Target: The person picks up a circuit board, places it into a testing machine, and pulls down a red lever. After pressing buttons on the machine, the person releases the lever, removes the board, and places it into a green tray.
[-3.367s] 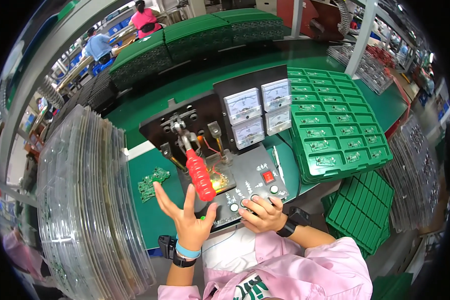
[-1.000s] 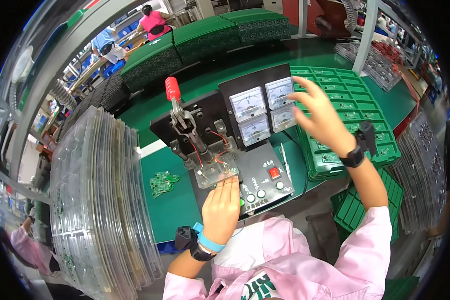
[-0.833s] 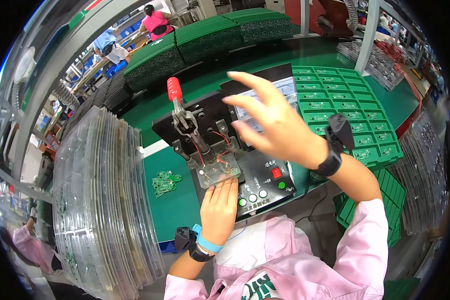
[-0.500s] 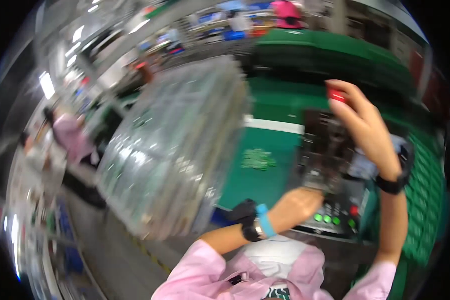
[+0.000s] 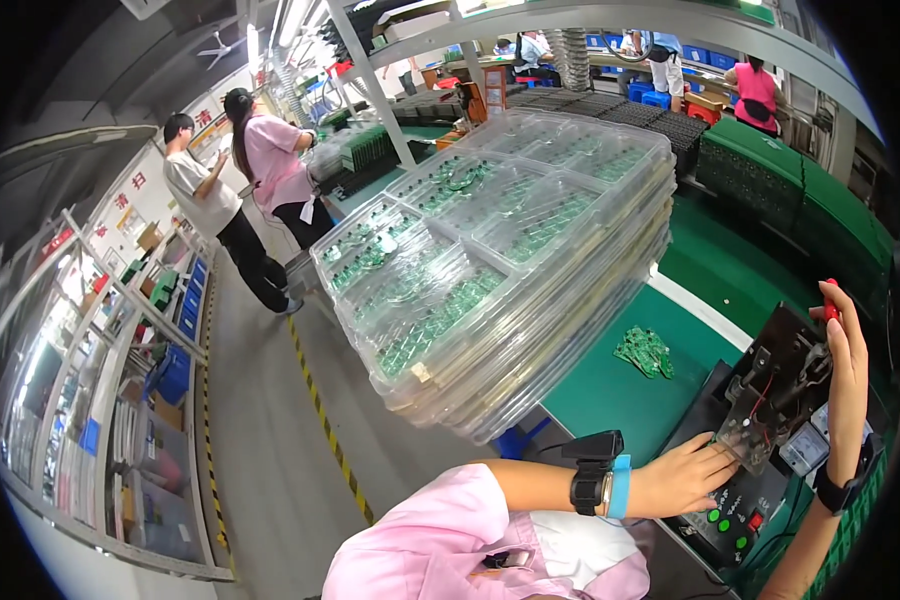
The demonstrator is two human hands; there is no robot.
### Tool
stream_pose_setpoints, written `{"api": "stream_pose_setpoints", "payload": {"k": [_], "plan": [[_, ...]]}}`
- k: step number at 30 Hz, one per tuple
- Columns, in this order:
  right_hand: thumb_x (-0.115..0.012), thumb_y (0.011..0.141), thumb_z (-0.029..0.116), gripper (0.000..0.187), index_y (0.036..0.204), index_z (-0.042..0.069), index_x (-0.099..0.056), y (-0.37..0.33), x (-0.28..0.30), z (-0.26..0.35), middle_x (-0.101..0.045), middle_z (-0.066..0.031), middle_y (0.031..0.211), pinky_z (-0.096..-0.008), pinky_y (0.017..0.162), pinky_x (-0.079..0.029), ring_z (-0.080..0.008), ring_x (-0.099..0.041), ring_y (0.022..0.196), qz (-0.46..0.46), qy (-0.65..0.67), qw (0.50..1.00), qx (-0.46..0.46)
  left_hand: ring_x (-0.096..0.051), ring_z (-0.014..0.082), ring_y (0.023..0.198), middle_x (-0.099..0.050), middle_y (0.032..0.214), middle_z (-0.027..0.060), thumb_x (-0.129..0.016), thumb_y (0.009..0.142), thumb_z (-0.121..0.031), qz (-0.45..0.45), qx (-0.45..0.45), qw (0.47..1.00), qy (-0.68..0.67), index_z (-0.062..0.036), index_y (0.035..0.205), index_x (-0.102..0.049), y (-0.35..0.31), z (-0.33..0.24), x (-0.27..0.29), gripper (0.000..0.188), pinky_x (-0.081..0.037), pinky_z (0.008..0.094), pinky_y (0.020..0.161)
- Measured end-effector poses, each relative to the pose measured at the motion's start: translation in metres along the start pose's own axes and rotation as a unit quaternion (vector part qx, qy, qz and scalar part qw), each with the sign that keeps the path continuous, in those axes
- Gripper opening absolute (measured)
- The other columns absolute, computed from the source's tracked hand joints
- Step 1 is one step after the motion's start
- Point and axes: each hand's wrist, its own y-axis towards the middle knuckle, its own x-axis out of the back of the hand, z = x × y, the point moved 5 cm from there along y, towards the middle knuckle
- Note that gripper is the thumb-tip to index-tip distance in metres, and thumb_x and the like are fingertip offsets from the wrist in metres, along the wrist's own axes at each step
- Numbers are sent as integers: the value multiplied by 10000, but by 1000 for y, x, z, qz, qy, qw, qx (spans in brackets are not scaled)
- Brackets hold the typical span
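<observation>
My right hand [image 5: 847,352] is closed around the red knob [image 5: 831,300] of a lever on a dark bench test fixture [image 5: 785,365]. My left hand [image 5: 685,478] lies at the fixture's near left side, fingers stretched forward with their tips by a clear plate [image 5: 748,440]. Whether anything small sits under those fingertips I cannot make out. Below them, the fixture's black control box [image 5: 727,525] carries several green lit buttons and a red switch. A small meter [image 5: 803,450] is beside my right wrist. Left of the fixture, a loose pile of green circuit boards [image 5: 645,352] rests on the green mat [image 5: 600,400].
A tall stack of clear plastic trays [image 5: 510,370], the top one filled with green boards, stands left of the mat. Green crates [image 5: 750,160] line the back. Two people stand by a bench at far left. A yellow-black floor stripe [image 5: 325,420] runs along the aisle.
The view has swung left and steadied, so the trays, fixture and hands appear farther right. My right hand stays at the red knob and my left hand at the fixture.
</observation>
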Motion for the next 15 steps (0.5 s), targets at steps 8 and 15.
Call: {"api": "stream_pose_setpoints", "payload": {"k": [8,15], "plan": [[-409,997,277,416,1328,43,-503,0,0,2,-544,-96,1294,-302,1021,-352,-167,-546,1119,5,-29,999,16,-366,339,1327,-420,1370,189,-655,772,-480,20,4,998,-54,23,1331,-435,-2,-2,-1,784,-255,512,1095],[-426,998,244,399,1336,47,-503,-3,7,-7,-545,-102,1288,-303,1020,-351,-166,-535,1125,1,1,1000,15,-364,330,1331,-451,1354,183,-666,774,-434,-1,-4,998,-62,47,1275,-492,-7,-15,4,716,-214,555,1107]]}}
